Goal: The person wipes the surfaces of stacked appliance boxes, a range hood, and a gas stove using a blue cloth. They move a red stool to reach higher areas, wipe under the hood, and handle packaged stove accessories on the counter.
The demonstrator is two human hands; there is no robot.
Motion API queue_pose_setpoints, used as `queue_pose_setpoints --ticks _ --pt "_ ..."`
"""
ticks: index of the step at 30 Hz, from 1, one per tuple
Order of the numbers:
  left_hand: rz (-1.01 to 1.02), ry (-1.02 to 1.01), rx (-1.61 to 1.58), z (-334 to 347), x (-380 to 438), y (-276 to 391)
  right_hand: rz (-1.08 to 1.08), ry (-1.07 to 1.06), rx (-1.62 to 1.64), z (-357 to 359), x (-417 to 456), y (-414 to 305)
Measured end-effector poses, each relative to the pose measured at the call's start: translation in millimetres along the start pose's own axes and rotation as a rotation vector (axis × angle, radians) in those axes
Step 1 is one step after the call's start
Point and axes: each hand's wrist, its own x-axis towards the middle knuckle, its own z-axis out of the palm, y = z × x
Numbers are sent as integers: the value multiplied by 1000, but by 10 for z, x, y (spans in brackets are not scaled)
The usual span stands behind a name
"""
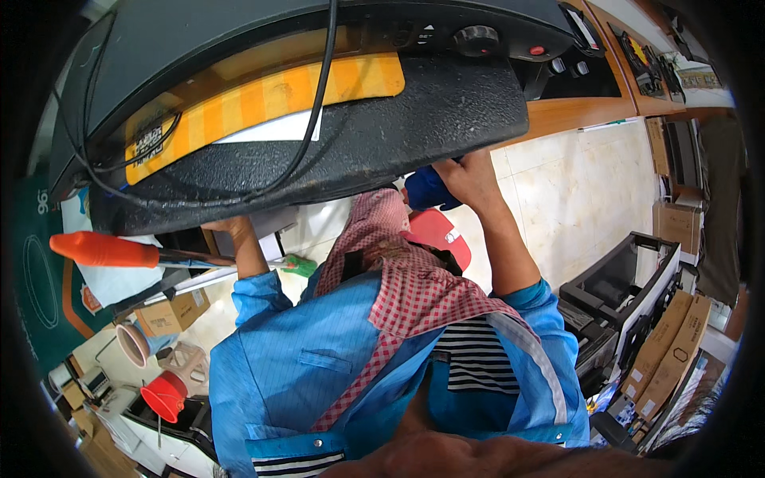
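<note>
A black machine (311,137) with a textured ledge, a round knob (476,40) and a yellow striped label (269,98) spans the upper part of the head view. My right hand (469,179) is at the ledge's lower edge, closed around a bunched dark blue cloth (427,190). Further left, my left hand (226,225) reaches up to the underside of the same ledge; its fingers are hidden there. A black cable (323,77) hangs in a loop across the machine's front. White paper (275,130) lies under the label.
An orange-handled tool (104,250) with a long shaft lies beside my left forearm. Below the cloth is a red seat-like piece (442,236). Cardboard boxes (173,312), a red bucket-like container (164,397) and a black-framed machine (621,281) stand around on the tiled floor (574,191).
</note>
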Motion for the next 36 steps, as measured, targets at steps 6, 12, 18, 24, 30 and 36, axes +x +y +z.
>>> queue_pose_setpoints --ticks 6,12,18,24,30,36 --pt "-69 -24 252 -33 -23 237 186 -24 -158 1 -30 44" --pt "-220 -298 477 -363 -610 734 140 210 111 119 -952 434" --pt "-1618 -1166 -407 -753 -1623 2137 710 -76 721 579 -2081 -139" --pt "-1749 -1285 -197 -1081 -1764 1614 464 -175 173 1178 -2487 303" --pt "-1075 -791 231 -1009 -1473 18 903 -53 626 1227 -2320 855" --pt "-701 -592 888 -458 -1353 -1176 923 -64 590 1287 -2491 930"
